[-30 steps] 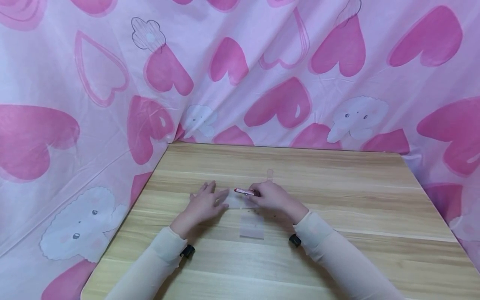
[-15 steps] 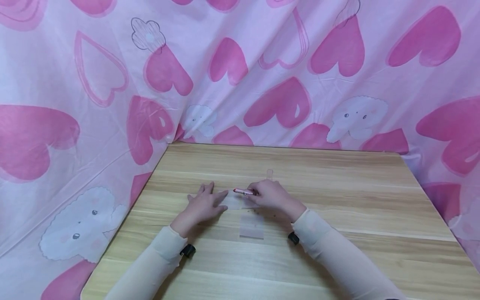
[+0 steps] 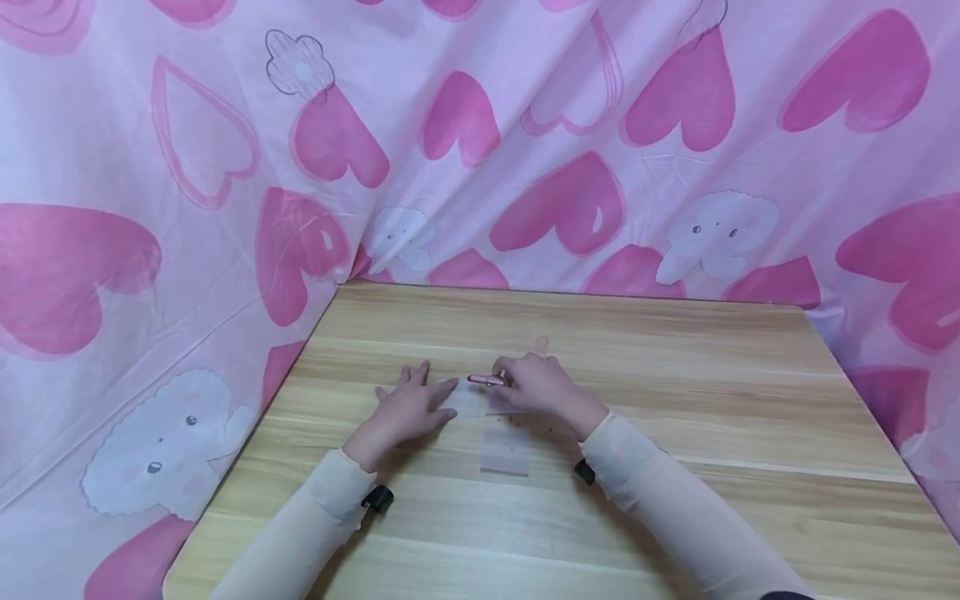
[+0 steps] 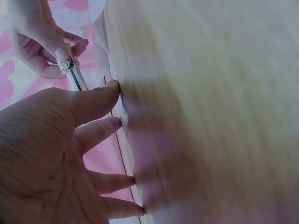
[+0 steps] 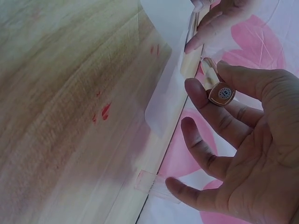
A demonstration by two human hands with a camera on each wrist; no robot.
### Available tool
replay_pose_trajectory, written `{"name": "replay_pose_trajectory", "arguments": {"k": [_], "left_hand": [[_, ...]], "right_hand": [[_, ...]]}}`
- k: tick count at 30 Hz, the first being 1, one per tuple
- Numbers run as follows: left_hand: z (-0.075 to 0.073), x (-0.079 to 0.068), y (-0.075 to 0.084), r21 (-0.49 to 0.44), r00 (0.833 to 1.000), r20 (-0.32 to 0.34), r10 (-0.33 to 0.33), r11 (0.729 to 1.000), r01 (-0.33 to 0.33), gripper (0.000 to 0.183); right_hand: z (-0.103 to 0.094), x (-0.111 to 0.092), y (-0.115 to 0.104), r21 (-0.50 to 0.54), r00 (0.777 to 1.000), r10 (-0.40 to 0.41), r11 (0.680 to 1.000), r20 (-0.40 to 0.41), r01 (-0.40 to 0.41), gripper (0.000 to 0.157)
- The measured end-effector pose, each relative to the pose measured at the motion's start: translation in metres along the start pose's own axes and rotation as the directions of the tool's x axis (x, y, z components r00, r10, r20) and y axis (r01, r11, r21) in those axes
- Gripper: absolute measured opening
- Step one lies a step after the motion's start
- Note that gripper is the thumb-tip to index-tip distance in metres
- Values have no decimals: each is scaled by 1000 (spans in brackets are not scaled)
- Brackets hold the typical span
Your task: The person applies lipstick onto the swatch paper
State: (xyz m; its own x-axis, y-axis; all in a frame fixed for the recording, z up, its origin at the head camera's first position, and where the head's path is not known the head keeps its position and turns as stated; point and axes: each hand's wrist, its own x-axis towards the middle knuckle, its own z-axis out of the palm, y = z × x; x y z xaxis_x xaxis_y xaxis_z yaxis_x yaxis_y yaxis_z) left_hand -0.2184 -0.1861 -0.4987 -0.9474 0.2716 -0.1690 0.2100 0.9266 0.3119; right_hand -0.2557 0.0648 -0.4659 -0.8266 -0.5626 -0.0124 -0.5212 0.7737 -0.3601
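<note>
My right hand pinches a lipstick between thumb and fingers, its red tip pointing left in the head view. The right wrist view shows the lipstick's metallic base with a round dial-like ornament; its red end is hidden there. My left hand lies with fingers spread on a thin whitish sheet, which reaches under the lipstick. In the left wrist view the left fingertips touch the surface. Part of the sheet is hidden by the hands.
A small translucent square lies nearer the body on the wooden table. Red smears mark the wood beside the sheet. Beyond the right hand lies a clear strip. A pink heart-print curtain stands behind the table.
The lipstick and right hand shift only slightly, still over the sheet. The left hand stays spread in the same place. The head view tilts a little.
</note>
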Motion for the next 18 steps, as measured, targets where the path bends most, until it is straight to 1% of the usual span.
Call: {"name": "replay_pose_trajectory", "arguments": {"k": [8, 14, 18], "left_hand": [[0, 2, -1, -6, 1000, 4, -10, 1000, 10, 61], [0, 3, -2, -8, 1000, 6, -10, 1000, 10, 61], [1, 2, -2, -21, 1000, 2, -2, 1000, 3, 61]], "right_hand": [[3, 4, -1, 8, 999, -39, 999, -24, 39, 17], [7, 9, -3, -66, 999, -18, 998, -44, 15, 20], [9, 12, -5, -103, 998, -10, 995, -55, 4, 18]]}}
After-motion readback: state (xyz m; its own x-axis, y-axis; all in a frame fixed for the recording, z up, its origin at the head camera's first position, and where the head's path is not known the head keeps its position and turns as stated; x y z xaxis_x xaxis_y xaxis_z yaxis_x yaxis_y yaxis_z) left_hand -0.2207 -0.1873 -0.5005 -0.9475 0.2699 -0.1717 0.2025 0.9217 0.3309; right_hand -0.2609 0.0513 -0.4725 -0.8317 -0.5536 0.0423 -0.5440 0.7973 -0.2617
